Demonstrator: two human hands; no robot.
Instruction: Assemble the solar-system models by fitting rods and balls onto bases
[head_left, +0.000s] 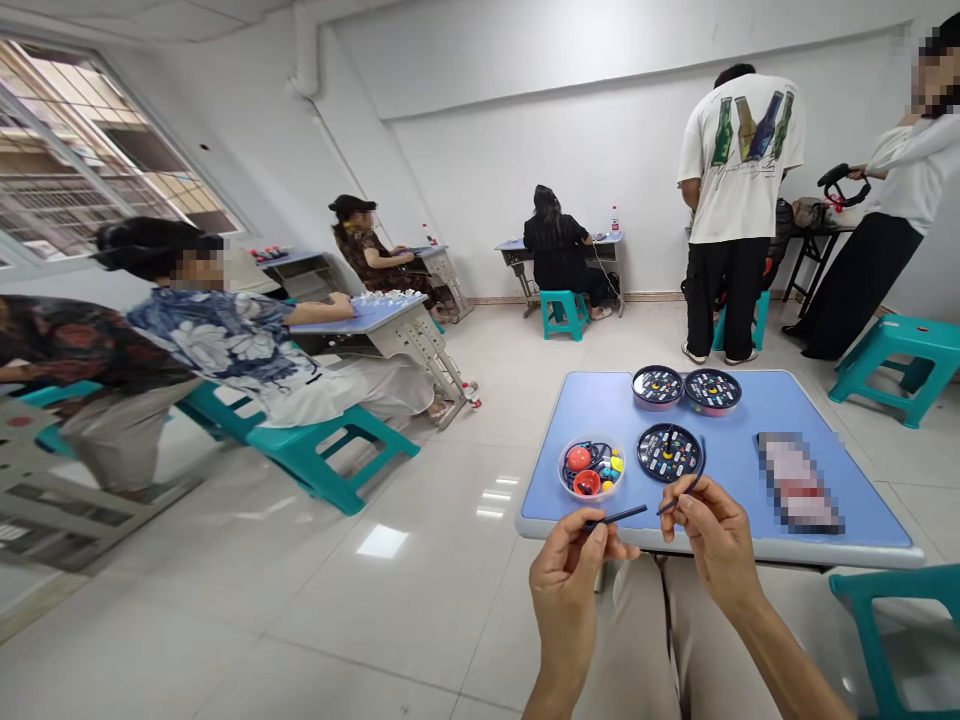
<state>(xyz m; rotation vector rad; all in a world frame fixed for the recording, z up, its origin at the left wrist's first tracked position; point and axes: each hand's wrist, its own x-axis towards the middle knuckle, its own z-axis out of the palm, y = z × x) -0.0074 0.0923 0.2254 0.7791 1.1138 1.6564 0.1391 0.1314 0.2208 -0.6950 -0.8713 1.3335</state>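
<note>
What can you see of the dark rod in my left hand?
The dark rod is slim and straight, perhaps plastic. The left hand pinches it between thumb and fingers, partly covering one end. It is nearly level, near the front edge of the blue table; its free end points toward the right hand, touching nothing.

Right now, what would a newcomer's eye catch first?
Probably the left hand, holding a dark stick, and the right hand, with a thin dark piece, at the near edge of the table. Beyond the left hand, bright red parts sit in a tub; at back right, a bottle-print shirt stands out.
</note>
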